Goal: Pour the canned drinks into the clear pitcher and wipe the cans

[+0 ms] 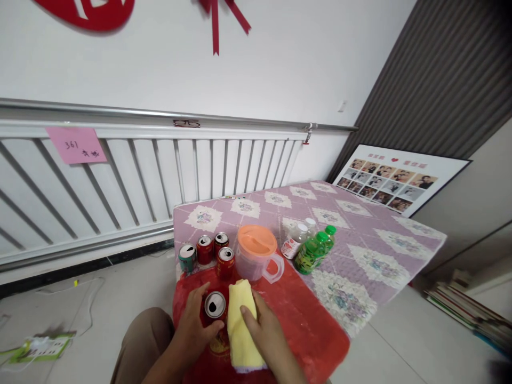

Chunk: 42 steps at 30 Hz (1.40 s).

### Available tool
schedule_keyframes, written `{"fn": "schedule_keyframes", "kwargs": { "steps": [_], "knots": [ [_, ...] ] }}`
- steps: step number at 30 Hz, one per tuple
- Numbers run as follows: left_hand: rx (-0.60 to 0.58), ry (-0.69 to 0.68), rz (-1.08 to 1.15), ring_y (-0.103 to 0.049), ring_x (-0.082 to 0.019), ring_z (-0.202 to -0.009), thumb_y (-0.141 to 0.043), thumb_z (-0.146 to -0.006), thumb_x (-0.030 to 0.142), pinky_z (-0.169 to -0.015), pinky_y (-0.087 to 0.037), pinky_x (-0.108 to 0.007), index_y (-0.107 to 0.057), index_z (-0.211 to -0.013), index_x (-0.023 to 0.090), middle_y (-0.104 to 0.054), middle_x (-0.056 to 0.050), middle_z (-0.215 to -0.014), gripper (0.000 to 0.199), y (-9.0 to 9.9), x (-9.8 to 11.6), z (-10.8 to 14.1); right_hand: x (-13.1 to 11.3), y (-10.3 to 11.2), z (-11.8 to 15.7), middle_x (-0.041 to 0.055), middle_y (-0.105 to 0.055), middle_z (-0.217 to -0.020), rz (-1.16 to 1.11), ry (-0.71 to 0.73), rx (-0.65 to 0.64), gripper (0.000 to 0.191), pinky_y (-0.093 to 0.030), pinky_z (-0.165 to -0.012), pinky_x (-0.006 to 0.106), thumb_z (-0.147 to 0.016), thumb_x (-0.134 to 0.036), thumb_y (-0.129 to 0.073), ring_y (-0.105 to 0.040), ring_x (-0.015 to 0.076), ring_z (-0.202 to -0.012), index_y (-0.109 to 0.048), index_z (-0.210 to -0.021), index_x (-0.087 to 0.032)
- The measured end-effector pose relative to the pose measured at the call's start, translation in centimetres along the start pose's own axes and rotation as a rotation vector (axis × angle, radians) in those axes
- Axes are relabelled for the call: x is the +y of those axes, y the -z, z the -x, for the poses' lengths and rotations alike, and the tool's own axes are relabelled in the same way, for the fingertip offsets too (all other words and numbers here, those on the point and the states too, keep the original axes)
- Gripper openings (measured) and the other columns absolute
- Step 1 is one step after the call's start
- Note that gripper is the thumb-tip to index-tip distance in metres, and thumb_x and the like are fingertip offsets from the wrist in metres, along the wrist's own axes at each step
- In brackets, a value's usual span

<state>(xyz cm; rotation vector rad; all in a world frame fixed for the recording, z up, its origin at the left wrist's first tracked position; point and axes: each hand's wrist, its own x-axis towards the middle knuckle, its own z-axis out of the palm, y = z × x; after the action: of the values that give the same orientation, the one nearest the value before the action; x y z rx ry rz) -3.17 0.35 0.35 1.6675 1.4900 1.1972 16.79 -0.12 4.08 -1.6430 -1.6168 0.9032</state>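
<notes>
Left fingers [195, 300] curved round can [216, 313]; right fingers [250, 321] clasping yellow cloth [238, 320].

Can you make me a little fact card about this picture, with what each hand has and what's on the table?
Left hand: curled around a red can
Right hand: holding a folded yellow cloth
More cans: a green can and three others
Pitcher: see-through, orange lid
Bottles: two green-capped bottles, two white-capped bottles
Table cover: red sheet over a flowery tablecloth
</notes>
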Motion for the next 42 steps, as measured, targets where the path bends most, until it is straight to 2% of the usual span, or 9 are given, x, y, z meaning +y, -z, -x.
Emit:
{"fn": "schedule_keyframes", "kwargs": {
  "steps": [4, 9, 12, 17, 24, 31, 35, 38, 42],
  "knots": [
    [-0.033, 0.0, 0.027, -0.056, -0.029, -0.115, -0.064, -0.063, 0.02, -0.1, -0.047, -0.047, -0.045, -0.129, 0.018, -0.058, -0.012, -0.122, 0.069, 0.1, 0.0, -0.2, -0.1, -0.7, 0.1, 0.0129, -0.054, -0.138, -0.001, 0.015, -0.055, 0.053, -0.039, -0.105, 0.035, -0.086, -0.033, -0.05, -0.053, 0.0237, -0.125, -0.05, -0.135, -0.014],
    [-0.171, -0.013, 0.083, -0.057, -0.028, -0.117, -0.06, -0.065, 0.012, -0.104, -0.043, -0.048, -0.039, -0.137, 0.019, -0.058, -0.013, -0.128, 0.075, 1.0, -0.2, -0.7, 0.8, -0.5, 0.7, 0.0122, -0.056, -0.137, 0.039, -0.013, -0.127, 0.05, -0.035, -0.109, 0.037, -0.083, -0.031, -0.052, -0.051, 0.0241, -0.127, -0.055, -0.131, -0.015],
    [-0.231, -0.037, 0.119, -0.054, -0.029, -0.122, -0.057, -0.065, 0.009, -0.108, -0.04, -0.049, -0.038, -0.139, 0.02, -0.057, -0.012, -0.131, 0.077, 1.3, -0.2, -1.0, 1.1, 0.0, 0.9, 0.0132, -0.053, -0.139, 0.055, -0.031, -0.102, 0.054, -0.033, -0.11, 0.038, -0.083, -0.034, -0.053, -0.049, 0.0244, -0.129, -0.052, -0.133, -0.014],
    [-0.138, -0.044, 0.065, -0.047, -0.033, -0.128, -0.062, -0.062, 0.012, -0.108, -0.037, -0.052, -0.04, -0.137, 0.019, -0.05, -0.014, -0.138, 0.078, 0.9, 0.2, -0.7, 0.7, 0.6, 0.5, 0.0157, -0.047, -0.143, 0.07, -0.05, -0.012, 0.06, -0.033, -0.111, 0.038, -0.087, -0.037, -0.046, -0.046, 0.025, -0.132, -0.044, -0.139, -0.008],
    [-0.018, -0.054, -0.005, -0.054, -0.031, -0.118, -0.067, -0.061, 0.018, -0.103, -0.041, -0.053, -0.05, -0.126, 0.019, -0.058, -0.012, -0.123, 0.067, 0.0, 0.8, -0.4, 0.4, -1.2, 0.1, 0.0154, -0.041, -0.148, 0.052, -0.019, -0.01, 0.061, -0.027, -0.114, 0.036, -0.09, -0.039, -0.04, -0.039, 0.0217, -0.136, -0.038, -0.142, -0.007],
    [-0.151, -0.062, 0.023, -0.049, -0.029, -0.126, -0.058, -0.064, 0.011, -0.109, -0.038, -0.049, -0.042, -0.135, 0.019, -0.054, -0.012, -0.134, 0.072, 0.9, 0.2, -0.8, 1.6, -1.5, 0.7, 0.0174, -0.049, -0.142, 0.075, -0.007, -0.115, 0.055, -0.03, -0.112, 0.038, -0.086, -0.028, -0.045, -0.045, 0.0232, -0.132, -0.045, -0.137, -0.008],
    [-0.241, -0.083, 0.065, -0.046, -0.028, -0.13, -0.053, -0.062, 0.007, -0.112, -0.034, -0.049, -0.039, -0.138, 0.018, -0.05, -0.012, -0.139, 0.077, 1.2, 0.1, -1.0, 2.1, -1.3, 0.5, 0.0174, -0.054, -0.136, -0.016, -0.025, 0.013, 0.053, -0.039, -0.106, 0.039, -0.084, -0.032, -0.049, -0.052, 0.0241, -0.125, -0.045, -0.133, -0.012],
    [-0.183, -0.064, 0.071, -0.045, -0.031, -0.13, -0.057, -0.061, 0.011, -0.111, -0.034, -0.053, -0.041, -0.136, 0.017, -0.05, -0.013, -0.139, 0.077, 1.0, 0.3, -0.9, 1.9, -1.2, 0.2, 0.0161, -0.058, -0.131, -0.083, -0.026, 0.113, 0.047, -0.045, -0.1, 0.038, -0.084, -0.038, -0.049, -0.058, 0.024, -0.118, -0.047, -0.125, -0.015],
    [-0.041, -0.036, 0.021, -0.051, -0.034, -0.121, -0.066, -0.059, 0.018, -0.105, -0.039, -0.056, -0.048, -0.128, 0.016, -0.056, -0.015, -0.128, 0.071, 0.3, 0.8, -0.6, 1.3, -1.3, 0.0, 0.0126, -0.061, -0.128, -0.092, 0.001, 0.13, 0.044, -0.045, -0.1, 0.035, -0.084, -0.04, -0.051, -0.059, 0.0228, -0.116, -0.053, -0.121, -0.018]
  ]
}}
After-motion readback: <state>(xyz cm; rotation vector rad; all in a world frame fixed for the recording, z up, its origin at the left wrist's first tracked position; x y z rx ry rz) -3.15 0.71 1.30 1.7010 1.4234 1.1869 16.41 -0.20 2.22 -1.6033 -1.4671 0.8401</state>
